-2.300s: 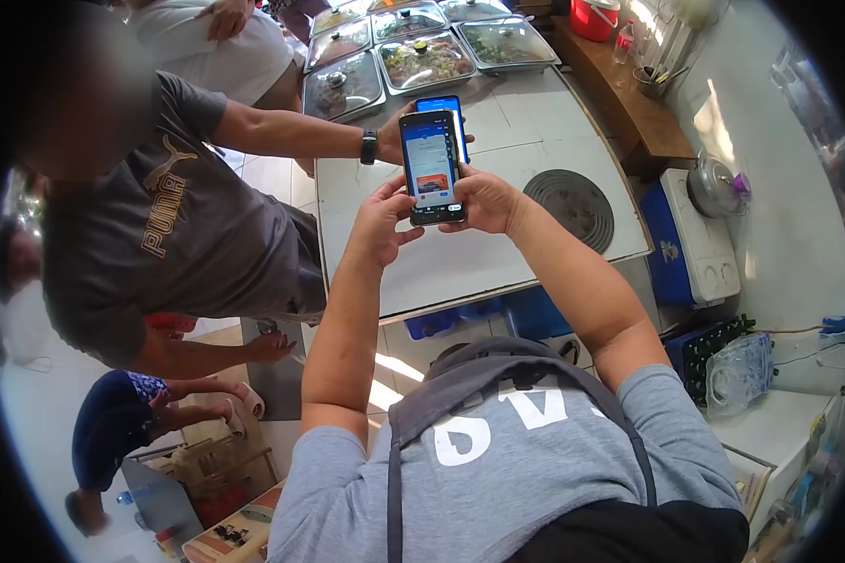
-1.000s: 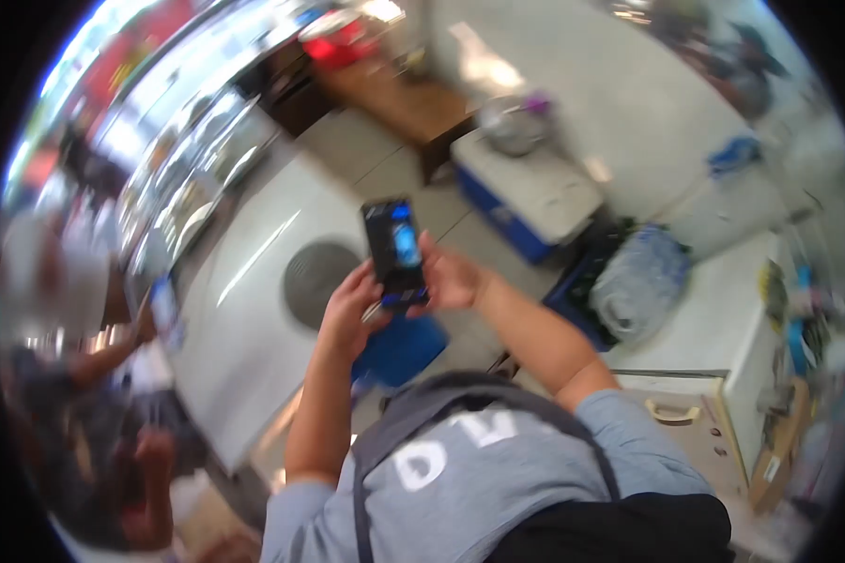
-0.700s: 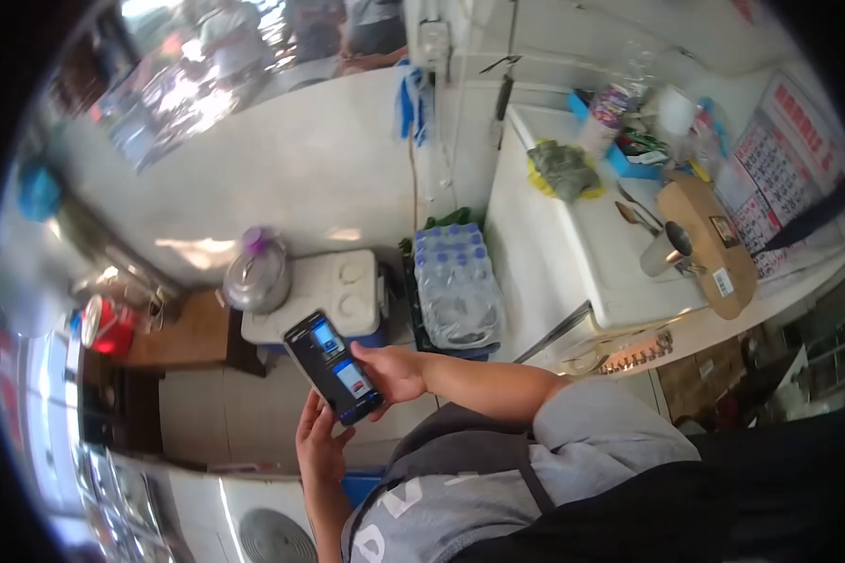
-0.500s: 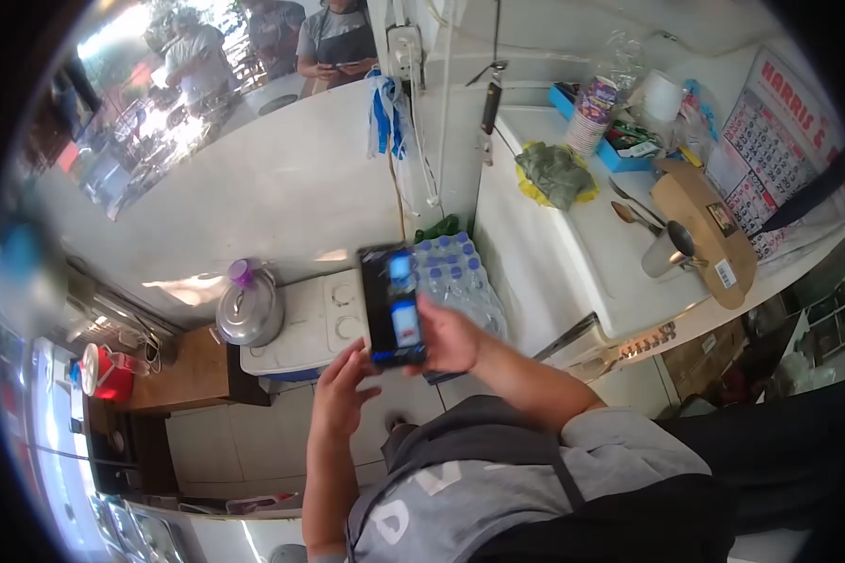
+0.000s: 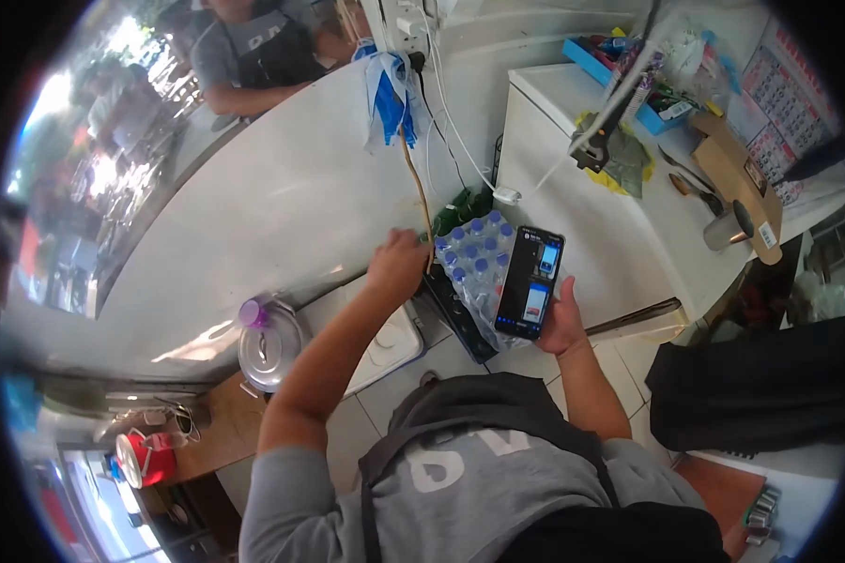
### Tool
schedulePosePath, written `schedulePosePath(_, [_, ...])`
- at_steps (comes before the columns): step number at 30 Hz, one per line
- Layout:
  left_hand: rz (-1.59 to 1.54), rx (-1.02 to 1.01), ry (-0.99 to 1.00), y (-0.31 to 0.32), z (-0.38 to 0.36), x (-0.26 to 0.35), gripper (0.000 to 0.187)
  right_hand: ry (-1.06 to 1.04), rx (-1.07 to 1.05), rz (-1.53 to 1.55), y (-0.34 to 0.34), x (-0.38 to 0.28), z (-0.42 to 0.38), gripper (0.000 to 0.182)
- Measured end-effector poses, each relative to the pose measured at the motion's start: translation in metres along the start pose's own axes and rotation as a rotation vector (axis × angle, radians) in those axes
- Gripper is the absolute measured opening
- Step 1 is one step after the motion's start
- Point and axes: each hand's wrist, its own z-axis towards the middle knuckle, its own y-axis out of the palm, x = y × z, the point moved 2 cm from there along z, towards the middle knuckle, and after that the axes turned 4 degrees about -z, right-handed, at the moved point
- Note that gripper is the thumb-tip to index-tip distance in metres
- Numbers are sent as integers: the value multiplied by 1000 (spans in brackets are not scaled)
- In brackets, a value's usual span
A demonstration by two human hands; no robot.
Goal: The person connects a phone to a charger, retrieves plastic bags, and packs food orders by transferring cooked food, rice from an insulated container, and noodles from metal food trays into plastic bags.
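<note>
Your right hand (image 5: 563,324) grips a phone (image 5: 530,281) at centre-right of the frame, fingers wrapped round its lower edge, screen lit and facing up. Your left hand (image 5: 396,266) reaches out at centre, fingers curled loosely, holding nothing, just beside the shrink-wrapped pack of water bottles (image 5: 474,263) below the phone.

A pale glossy wall (image 5: 282,188) reflects daylight above a tiled floor (image 5: 385,394), beside a white chest freezer (image 5: 620,235) and brown wooden bench (image 5: 225,422).
</note>
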Motion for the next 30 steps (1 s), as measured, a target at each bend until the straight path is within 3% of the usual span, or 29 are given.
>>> schedulePosePath(2, [152,20,252,13,44,7,33,-5,-19,35,-3,11,2,90])
schedulePosePath(3, [145,24,257,31,65,4,33,-26,32,96,-1,15,5,90])
schedulePosePath(4, [359,138,335,57,87,-2,34,-48,76,150,-1,17,8,89])
schedulePosePath(5, [579,264,404,76,108,-6,36,-65,17,147,-4,16,11,89])
schedulePosePath(6, [584,286,398,89,124,-10,36,-67,4,128,-5,14,13,89])
schedulePosePath(8, [790,-39,229,110,149,-15,29,-76,-7,163,-7,3,19,89])
schedulePosePath(9, [755,-416,203,100,156,-11,25,-82,-11,154,-10,-9,25,89])
schedulePosePath(10, [754,-418,209,89,157,-6,25,-78,14,109,-14,-21,27,87])
schedulePosePath(12, [528,-514,232,71,142,-3,21,-52,62,35,-22,-39,31,84])
schedulePosePath(14, [506,-508,274,31,125,2,22,-44,13,0,-22,-64,47,78])
schedulePosePath(16, [153,-305,211,9,112,-3,23,-1,68,32,-31,-80,68,68])
schedulePosePath(17, [156,-307,200,9,110,-11,23,8,61,36,-37,-85,84,68])
schedulePosePath(19, [-148,164,-34,5,116,-32,27,-15,202,-151,-57,-94,130,56])
schedulePosePath(20, [-147,169,-45,9,122,-35,27,5,199,-180,-64,-98,156,48])
schedulePosePath(21, [-238,149,-70,16,129,-38,27,38,112,-309,-57,-105,172,54])
schedulePosePath(22, [-332,127,-96,28,135,-40,27,-2,193,-366,-54,-110,190,53])
schedulePosePath(25, [-839,74,-293,49,144,-26,23,-114,223,-461,-41,-121,221,55])
schedulePosePath(29, [-1475,67,-407,33,139,-1,20,-159,75,-234,-17,-128,240,55])
schedulePosePath(30, [-1482,73,-415,29,137,2,20,-192,42,-165,-9,-131,242,56])
